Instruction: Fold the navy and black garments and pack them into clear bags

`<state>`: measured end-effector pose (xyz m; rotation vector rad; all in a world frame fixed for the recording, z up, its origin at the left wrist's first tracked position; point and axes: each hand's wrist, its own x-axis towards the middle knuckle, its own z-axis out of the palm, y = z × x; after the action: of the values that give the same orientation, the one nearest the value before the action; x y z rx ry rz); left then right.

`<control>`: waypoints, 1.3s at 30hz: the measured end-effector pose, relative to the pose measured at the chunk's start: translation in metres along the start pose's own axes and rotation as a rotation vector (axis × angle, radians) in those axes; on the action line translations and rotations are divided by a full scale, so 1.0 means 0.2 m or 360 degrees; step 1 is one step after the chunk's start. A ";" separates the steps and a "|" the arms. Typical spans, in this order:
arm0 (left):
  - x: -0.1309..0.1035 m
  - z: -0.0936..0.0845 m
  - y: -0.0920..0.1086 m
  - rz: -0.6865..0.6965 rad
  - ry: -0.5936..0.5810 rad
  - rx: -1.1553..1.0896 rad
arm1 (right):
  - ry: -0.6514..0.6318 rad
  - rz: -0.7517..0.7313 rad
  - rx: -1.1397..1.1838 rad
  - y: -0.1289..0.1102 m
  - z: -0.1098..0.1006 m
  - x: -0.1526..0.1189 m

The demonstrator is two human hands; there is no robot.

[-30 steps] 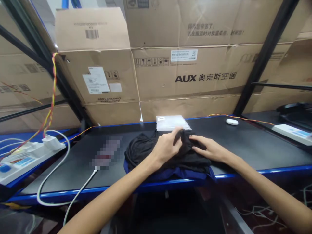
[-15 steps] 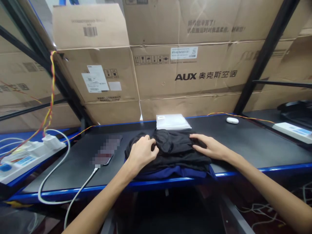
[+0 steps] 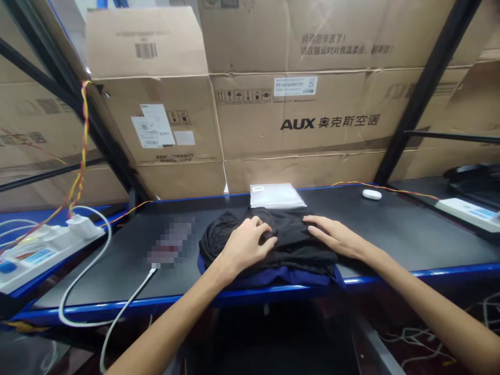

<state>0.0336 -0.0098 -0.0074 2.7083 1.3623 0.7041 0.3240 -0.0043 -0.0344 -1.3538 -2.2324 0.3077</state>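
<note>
Well, the black cloth (image 3: 292, 253) lies bunched near the front edge of the tabletop (image 3: 394, 229), its long axis running left to right. The left hand (image 3: 250, 242) curls loosely over it, the right hand (image 3: 338, 237) lies spread on its right side; whether the left pinches fabric is hidden.

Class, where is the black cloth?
In the head view, the black cloth lies centrally near the front table edge, under the left hand, right hand at its edge, in front of the pale packet.
</note>
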 end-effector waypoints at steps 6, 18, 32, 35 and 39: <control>0.04 -0.05 -0.08 -0.0050 0.0150 -0.0152 | 0.0012 0.0002 -0.0079 0.01 0.02 0.00; -0.08 -0.30 -0.43 -0.0719 0.0299 0.0329 | 0.0053 -0.0019 -0.0048 0.02 0.02 0.00; -0.10 -0.29 -0.48 -0.0273 0.0310 0.0259 | 0.0146 -0.0135 -0.0043 0.03 0.00 0.00; -0.09 -0.29 -0.47 -0.0099 0.0095 0.0013 | 0.0252 -0.0220 -0.0010 -0.01 -0.01 0.01; -0.08 -0.24 -0.49 -0.0094 -0.0166 -0.0053 | 0.0111 -0.0197 -0.0001 -0.05 0.00 0.03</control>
<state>-0.0675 0.0307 0.0079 2.6265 1.3873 0.5671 0.3141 -0.0046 -0.0279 -1.2015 -2.2468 0.2124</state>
